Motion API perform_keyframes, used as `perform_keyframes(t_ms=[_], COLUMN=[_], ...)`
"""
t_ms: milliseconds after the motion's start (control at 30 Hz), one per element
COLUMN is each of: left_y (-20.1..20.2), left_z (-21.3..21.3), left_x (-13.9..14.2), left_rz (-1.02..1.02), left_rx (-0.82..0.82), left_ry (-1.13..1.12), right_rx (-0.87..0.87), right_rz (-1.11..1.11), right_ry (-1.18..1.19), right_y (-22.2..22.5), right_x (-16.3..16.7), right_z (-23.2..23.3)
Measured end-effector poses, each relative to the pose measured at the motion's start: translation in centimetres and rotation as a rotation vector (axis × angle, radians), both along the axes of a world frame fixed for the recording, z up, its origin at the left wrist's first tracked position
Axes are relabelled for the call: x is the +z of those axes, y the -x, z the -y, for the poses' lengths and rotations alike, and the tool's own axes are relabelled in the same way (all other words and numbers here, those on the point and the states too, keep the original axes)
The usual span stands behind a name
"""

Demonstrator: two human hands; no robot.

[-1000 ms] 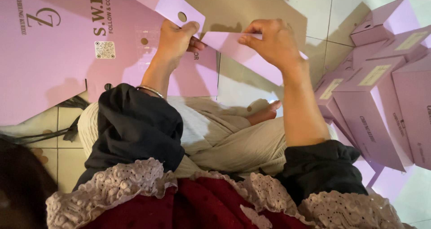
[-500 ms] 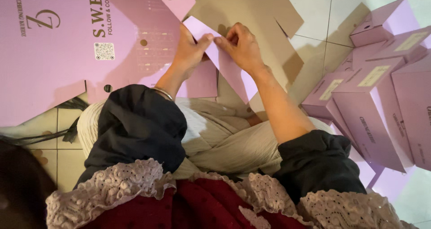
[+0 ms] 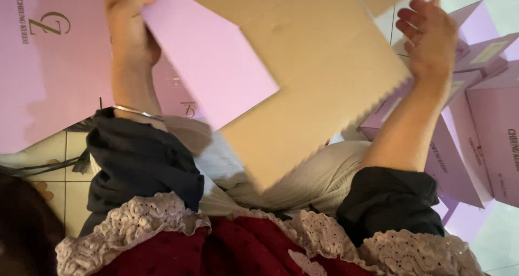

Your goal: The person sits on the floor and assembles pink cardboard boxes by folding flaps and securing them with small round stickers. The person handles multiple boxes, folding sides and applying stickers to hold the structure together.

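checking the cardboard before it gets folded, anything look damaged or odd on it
Nothing looks clearly damaged. The flat cardboard sheet, pink on one side and brown on the other, is tilted between the left hand and right hand. Its lower brown edge is wavy, seemingly cut that way rather than torn.

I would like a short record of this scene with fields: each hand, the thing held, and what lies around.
left hand: grips the pink edge of the cardboard sheet
right hand: open, fingers spread, at the sheet's far edge
cardboard sheet: flat, pink on one side, brown on the other, tilted over the lap
folded pink boxes: stacked on the floor at the right
flat pink sheets: lie at the left
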State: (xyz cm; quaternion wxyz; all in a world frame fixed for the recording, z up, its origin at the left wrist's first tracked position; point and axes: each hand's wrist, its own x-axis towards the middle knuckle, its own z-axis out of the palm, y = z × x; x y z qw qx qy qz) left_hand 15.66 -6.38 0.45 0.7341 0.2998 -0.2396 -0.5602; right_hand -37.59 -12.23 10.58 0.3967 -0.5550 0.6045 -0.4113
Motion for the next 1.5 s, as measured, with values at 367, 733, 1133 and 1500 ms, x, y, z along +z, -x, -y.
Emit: perform_keyframes(t_ms=[367, 733, 1133, 1500], left_y=[-0.1, 1.7, 3.0, 6.3], left_z=[-1.4, -1.9, -1.3, -0.8], left_x=[2.0, 2.8, 2.5, 1.7], left_rz=[0.132, 0.186, 0.239, 0.442], left_rx=[-0.216, -0.266, -0.284, -0.423], left_ry=[0.067, 0.007, 0.067, 0.001], right_rx=[0.157, 0.246, 0.148, -0.001], right_rz=[0.627, 0.366, 0.177, 0.309], right_ry=[-0.024, -0.250, -0.055, 0.096], right_y=[-4.8, -10.9, -13.9, -7.3], right_x=[-0.7, -3.4, -1.4, -3.9], right_z=[1.4, -1.5, -2.4, 1.0])
